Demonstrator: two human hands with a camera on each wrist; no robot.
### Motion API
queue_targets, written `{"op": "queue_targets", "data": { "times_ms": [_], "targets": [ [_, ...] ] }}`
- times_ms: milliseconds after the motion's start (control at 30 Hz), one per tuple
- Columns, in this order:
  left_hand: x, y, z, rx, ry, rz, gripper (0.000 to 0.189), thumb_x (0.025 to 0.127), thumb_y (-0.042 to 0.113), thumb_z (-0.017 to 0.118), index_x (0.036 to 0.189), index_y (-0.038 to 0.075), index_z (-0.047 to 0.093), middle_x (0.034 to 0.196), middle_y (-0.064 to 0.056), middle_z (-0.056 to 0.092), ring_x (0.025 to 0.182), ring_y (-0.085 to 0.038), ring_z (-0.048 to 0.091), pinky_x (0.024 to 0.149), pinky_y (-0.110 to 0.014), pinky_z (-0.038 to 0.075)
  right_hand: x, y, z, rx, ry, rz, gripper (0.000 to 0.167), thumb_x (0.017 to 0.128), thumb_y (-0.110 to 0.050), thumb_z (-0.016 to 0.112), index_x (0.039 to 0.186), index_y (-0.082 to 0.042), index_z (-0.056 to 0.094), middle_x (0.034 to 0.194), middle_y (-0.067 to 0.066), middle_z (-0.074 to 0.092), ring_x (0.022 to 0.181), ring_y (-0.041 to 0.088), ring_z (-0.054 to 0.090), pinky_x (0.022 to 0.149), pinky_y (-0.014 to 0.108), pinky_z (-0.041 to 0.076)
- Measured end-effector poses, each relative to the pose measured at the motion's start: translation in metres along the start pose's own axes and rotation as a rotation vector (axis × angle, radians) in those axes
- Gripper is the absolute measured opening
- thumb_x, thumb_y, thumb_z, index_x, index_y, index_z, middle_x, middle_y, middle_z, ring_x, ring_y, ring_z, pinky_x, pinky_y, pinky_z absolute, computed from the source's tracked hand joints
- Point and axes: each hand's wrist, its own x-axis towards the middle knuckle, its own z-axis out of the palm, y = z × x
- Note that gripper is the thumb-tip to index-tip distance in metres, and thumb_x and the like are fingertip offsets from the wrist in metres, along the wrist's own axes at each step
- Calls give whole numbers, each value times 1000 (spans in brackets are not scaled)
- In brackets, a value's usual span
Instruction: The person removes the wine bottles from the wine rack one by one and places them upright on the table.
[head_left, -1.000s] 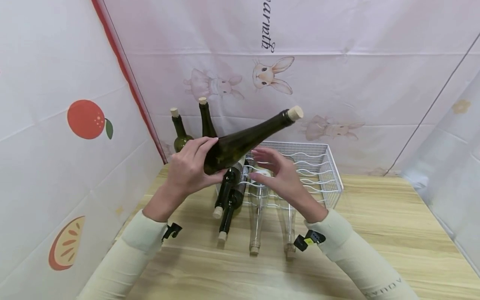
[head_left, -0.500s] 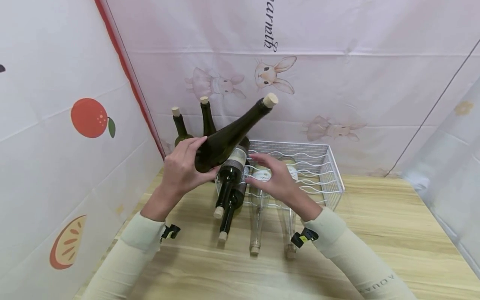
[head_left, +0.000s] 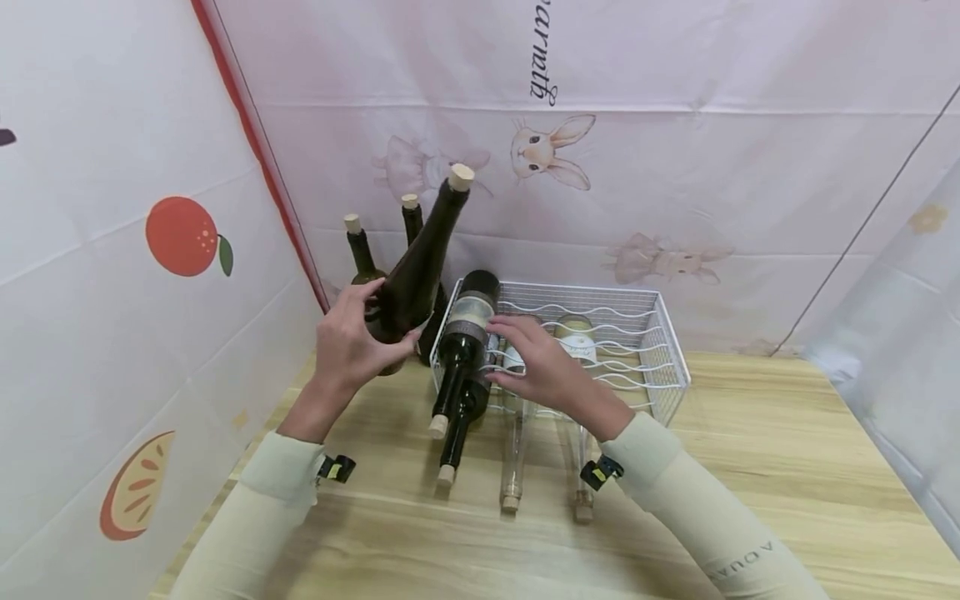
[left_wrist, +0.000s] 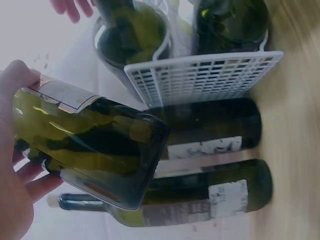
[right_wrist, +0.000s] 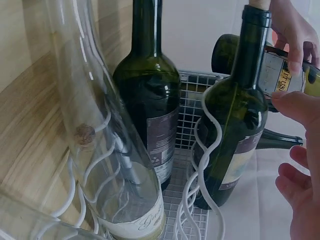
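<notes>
My left hand [head_left: 345, 337] grips a dark green corked wine bottle [head_left: 420, 271] around its lower body, neck tilted up. In the left wrist view this bottle [left_wrist: 95, 145] shows its base and a pale label. My right hand [head_left: 543, 367], fingers spread and bent, hovers over the white wire rack [head_left: 671, 354] beside a labelled dark bottle [head_left: 471, 312] lying on top. Whether its fingertips touch that bottle cannot be told. Another dark bottle [head_left: 471, 398] lies lower in the rack. Two clear bottles, one with its label [head_left: 576, 337] showing, lie to its right.
Two corked green bottles stand left of the rack, the outer one [head_left: 360, 250] and the inner one [head_left: 412, 218], partly hidden by the held bottle. Necks of racked bottles stick out over the wooden table [head_left: 420, 542]. A printed curtain [head_left: 712, 167] hangs behind.
The held bottle has swung from a slant pointing right to a steeper angle and shifted left with my left hand. My right hand has moved slightly left and down.
</notes>
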Motion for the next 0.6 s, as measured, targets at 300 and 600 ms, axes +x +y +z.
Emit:
{"op": "queue_targets", "data": {
  "times_ms": [300,600],
  "targets": [
    [-17,-18,0,-29,-23,-175,85,65,30,95,133,-6,59,114,-25,65,97,-40,68,76,-52,63,5,-2,7,-44,-60,-68,73,78,-27,92,137,1,59,141,21,61,133,36,59,116,45,49],
    [-31,-34,1,-60,-31,-338,86,67,29,93,137,-5,57,124,-27,64,102,-41,68,79,-54,62,8,1,18,-85,-79,-108,72,78,-24,92,136,1,58,139,21,62,131,36,60,113,45,51]
  ]
}}
